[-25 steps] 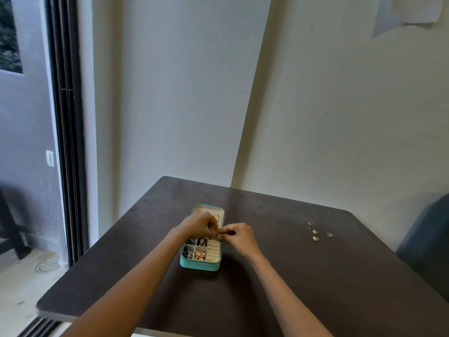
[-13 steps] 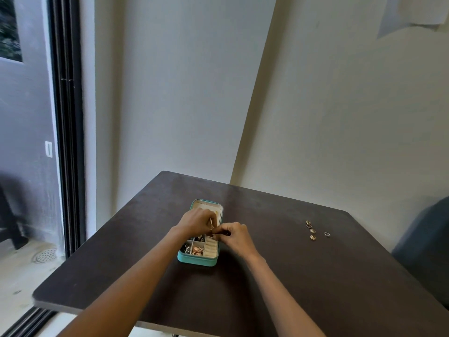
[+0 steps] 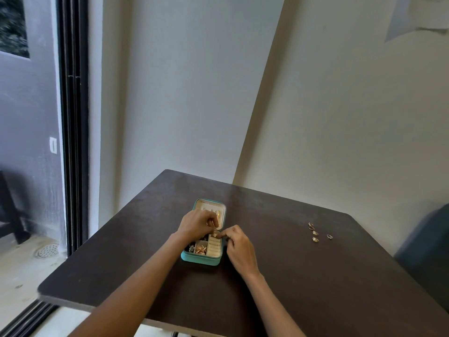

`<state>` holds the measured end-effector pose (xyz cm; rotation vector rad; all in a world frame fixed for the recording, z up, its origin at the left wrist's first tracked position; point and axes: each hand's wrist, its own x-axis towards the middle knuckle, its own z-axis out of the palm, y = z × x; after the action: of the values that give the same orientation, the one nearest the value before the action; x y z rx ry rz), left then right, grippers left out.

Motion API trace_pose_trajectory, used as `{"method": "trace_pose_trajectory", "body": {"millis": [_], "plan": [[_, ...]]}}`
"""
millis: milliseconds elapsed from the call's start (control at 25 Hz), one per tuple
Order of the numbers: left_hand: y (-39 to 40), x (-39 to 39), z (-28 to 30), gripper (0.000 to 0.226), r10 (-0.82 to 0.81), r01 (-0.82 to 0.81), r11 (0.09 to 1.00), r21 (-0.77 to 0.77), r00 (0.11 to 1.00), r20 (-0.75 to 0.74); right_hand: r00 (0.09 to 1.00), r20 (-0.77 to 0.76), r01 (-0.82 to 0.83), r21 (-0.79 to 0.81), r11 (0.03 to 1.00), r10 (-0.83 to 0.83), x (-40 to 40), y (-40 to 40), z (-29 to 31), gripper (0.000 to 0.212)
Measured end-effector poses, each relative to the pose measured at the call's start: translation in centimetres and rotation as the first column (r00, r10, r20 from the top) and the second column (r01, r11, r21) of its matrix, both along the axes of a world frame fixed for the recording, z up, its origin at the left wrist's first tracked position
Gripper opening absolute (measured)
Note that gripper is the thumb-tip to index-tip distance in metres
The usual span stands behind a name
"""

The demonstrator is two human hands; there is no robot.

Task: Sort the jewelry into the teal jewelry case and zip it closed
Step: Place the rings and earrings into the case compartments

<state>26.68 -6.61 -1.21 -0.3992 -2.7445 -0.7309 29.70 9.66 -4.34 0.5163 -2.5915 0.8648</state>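
Note:
The teal jewelry case (image 3: 201, 259) lies open on the dark table, its cream lid (image 3: 210, 206) folded back away from me. Its small compartments hold gold and dark pieces, and a cream ring roll (image 3: 214, 247) runs along the right side. My left hand (image 3: 197, 224) hovers curled over the middle of the case; whether it holds anything is hidden. My right hand (image 3: 239, 246) pinches a small gold piece (image 3: 214, 234) at the top of the ring roll. Several rings (image 3: 315, 232) lie loose on the table at the right.
The dark table (image 3: 291, 276) stands in a corner against light walls. A dark upholstered seat (image 3: 427, 251) is at the right edge. A sliding glass door with a black frame (image 3: 73, 142) is on the left, and the table's near edge runs across the bottom.
My hands have separated slightly over the case, and the gold piece now sits lower at the ring roll. The camera has shifted a little.

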Motion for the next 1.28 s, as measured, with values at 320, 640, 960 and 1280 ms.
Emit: {"method": "trace_pose_trajectory", "body": {"millis": [320, 640, 960, 1280], "plan": [[0.0, 0.2, 0.2, 0.009, 0.000, 0.000, 1.000, 0.004, 1.000, 0.006, 0.993, -0.111, 0.048, 0.105, 0.993, -0.036, -0.2, 0.1, -0.3, 0.033], [0.9, 0.0, 1.2, 0.011, 0.016, -0.014, 1.000, -0.017, 0.996, 0.090, 0.992, 0.026, 0.129, -0.172, 0.977, -0.126, -0.3, 0.6, 0.2, 0.037], [15.7, -1.9, 1.8, 0.021, -0.157, 0.133, 0.962, 0.240, 0.984, 0.083, 0.914, 0.125, 0.404, -0.354, 0.843, -0.386, -2.3, 10.0, 1.0, 0.020], [28.2, -5.7, -1.7, 0.032, -0.197, 0.081, 0.904, 0.420, 0.950, 0.241, 0.734, 0.251, 0.675, -0.368, 0.639, -0.631, -7.1, 23.1, 1.2, 0.016]]}}
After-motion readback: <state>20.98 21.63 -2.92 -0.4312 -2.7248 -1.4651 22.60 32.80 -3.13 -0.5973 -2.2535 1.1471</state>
